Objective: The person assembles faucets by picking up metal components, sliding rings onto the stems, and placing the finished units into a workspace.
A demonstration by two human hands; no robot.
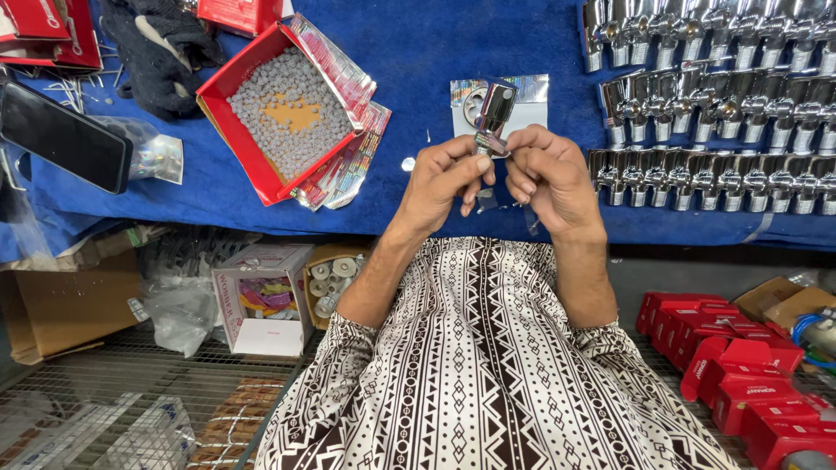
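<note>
head view: i see both hands raised over the blue-covered worktop (418,52), near the middle of its near edge. the chrome valve body (494,113) stands between them, long axis running from the fingers away toward the far edge, tilted slightly right at the top. the left hand (440,183) pinches its lower end with thumb and forefinger closed on it; the right hand (550,174) meets the same lower end from the other side, fingers curled in, also closed on the part. both hands sit equally near; the valve extends beyond the fingertips, away from the body. behind it lies a foil card (531,91). rows of chrome valves (714,104) fill the right far corner; a red box of grey pellets (283,109) lies left.
</note>
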